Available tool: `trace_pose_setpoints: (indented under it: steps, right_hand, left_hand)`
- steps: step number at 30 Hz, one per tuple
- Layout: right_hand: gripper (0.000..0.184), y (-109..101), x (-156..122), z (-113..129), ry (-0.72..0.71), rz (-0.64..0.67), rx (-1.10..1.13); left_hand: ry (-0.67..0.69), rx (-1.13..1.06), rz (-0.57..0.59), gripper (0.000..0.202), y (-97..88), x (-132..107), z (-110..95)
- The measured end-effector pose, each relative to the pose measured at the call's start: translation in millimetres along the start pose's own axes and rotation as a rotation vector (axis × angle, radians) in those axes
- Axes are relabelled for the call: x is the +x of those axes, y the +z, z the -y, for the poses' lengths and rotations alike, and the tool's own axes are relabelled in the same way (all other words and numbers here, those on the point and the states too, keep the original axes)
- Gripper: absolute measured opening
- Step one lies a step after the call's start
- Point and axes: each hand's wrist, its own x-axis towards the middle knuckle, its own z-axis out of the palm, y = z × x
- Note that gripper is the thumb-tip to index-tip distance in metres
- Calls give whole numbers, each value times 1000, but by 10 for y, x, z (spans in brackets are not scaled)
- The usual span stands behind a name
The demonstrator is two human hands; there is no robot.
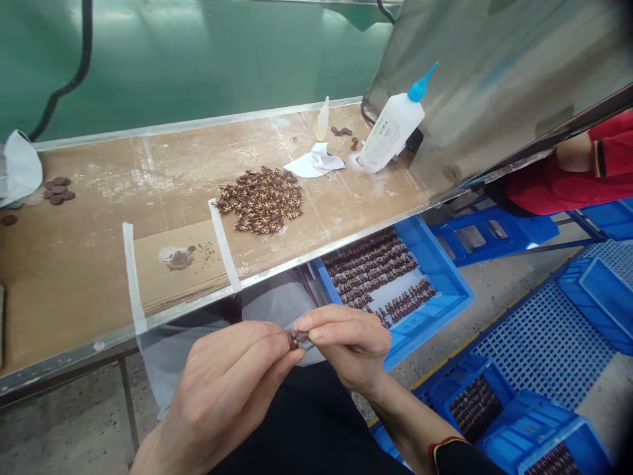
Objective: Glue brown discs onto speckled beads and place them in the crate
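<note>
In front of my body, my left hand [232, 376] and my right hand [349, 340] meet fingertip to fingertip, both closed in a pinch. Between them is a small dark brown piece [293, 341], mostly covered by the left fingers. A flat brown bit [302, 336] shows at the right fingertips; whether the two are joined I cannot tell. On the bench beyond lies a heap of small brown pieces with yellow-gold spots [264, 201]. Right of my hands, a blue crate [450, 290] holds rows of similar pieces on a white sheet.
The cardboard-topped bench [173, 161] carries a white bottle with a blue nozzle [390, 132], a small dropper bottle [323, 122], white paper [316, 161], brown discs [58, 190] and a clear round container [175, 257]. More blue crates [539, 429] stand lower right. Another person's red sleeve [613, 145] shows at right.
</note>
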Motion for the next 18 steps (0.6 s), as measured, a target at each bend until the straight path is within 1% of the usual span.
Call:
trace_pose_setpoints:
  steps: [2, 3, 4, 5, 6, 7, 9, 10, 11, 12, 13, 14, 15, 16, 18]
  right_hand:
    - [37, -6, -17, 11, 30, -9, -4]
    - [34, -49, -22, 14, 54, -14, -14]
    - [30, -133, -25, 10, 88, -17, -42]
    - [25, -266, -28, -2, 135, -30, -97]
    - [20, -450, -33, -22, 192, -55, -188]
    - [17, -683, -45, -51, 261, -88, -320]
    - [22, -1246, -99, -133, 434, -119, -687]
    - [28, -1538, -145, -189, 528, -80, -888]
    - [31, -1812, -205, -255, 626, 7, -1054]
    - [29, -2051, -277, -332, 695, 81, -1128]
    - [26, -2243, -358, -418, 752, 155, -1169]
    - [24, -2386, -445, -511, 798, 222, -1182]
    - [23, -2481, -533, -604, 832, 277, -1180]
    - [24, -2538, -619, -693, 864, 329, -1188]
    - [21, -2577, -770, -846, 915, 416, -1205]
  left_hand:
    - [-1, 12, 9, 12, 17, 6, 18]
    - [-9, 18, 19, 9, 31, -4, 35]
    - [-19, 25, 28, 6, 48, -27, 60]
    - [-30, 32, 27, 5, 67, -63, 94]
    - [-41, 36, 23, 10, 90, -115, 137]
    - [-56, 35, 20, 15, 116, -178, 189]
    - [-100, 18, 39, 19, 177, -324, 305]
    - [-129, 9, 61, 19, 210, -396, 359]
    - [-159, 2, 82, 19, 244, -459, 404]
    - [-182, 0, 94, 19, 276, -510, 439]
    - [-192, 1, 93, 19, 304, -546, 462]
    - [-191, 6, 87, 20, 328, -568, 473]
    - [-182, 10, 79, 20, 345, -575, 475]
    - [-174, 13, 75, 19, 357, -573, 471]
    - [-183, 17, 63, 17, 364, -553, 455]
